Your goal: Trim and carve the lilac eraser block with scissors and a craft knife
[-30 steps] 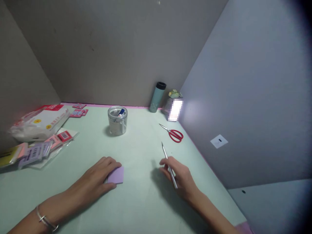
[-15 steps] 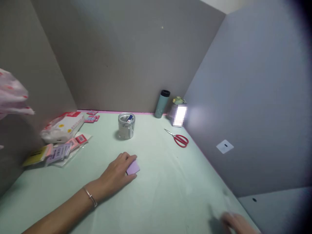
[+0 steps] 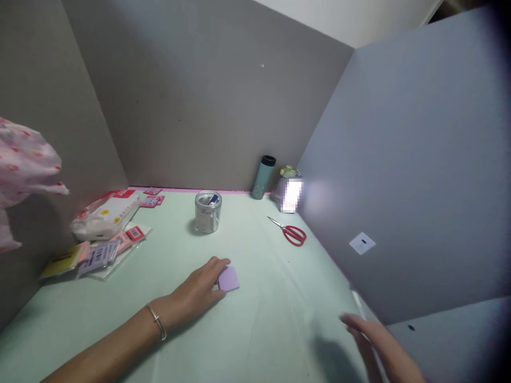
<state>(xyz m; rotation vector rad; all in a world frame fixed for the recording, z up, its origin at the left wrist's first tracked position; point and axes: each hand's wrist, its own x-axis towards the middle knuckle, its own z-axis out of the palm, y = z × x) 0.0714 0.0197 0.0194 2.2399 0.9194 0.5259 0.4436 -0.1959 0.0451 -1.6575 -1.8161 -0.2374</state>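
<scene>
Three smooth grey panels [image 3: 207, 106] hem in a flat mint-green tabletop [image 3: 255, 324], where the step in hand looks to be steadying a small thing against the surface. The person's left hand [image 3: 202, 284], silver bangle at the wrist, is half curled, thumb and forefinger parted around the square lilac pad [image 3: 229, 279], which lies on the tabletop near its middle. The right hand [image 3: 371, 335] hangs well apart at the lower right, fingers stretched forward, and seems to have hold of a slim pale rod [image 3: 358, 303] (too blurred to tell more). Going on probably calls for light, even pressure from the left fingers, lest the pad slide. Beyond lie a soft, crinkled white-and-red plastic packet [image 3: 107, 215], a blue-green cylindrical tumbler [image 3: 263, 180] with a black lid, a clear round-walled jar [image 3: 206, 219] of pens, and hard steel scissors [image 3: 290, 232] with looped red handles. Smallest of these, the pad shows a matte, paper-like face and straight edges.
</scene>
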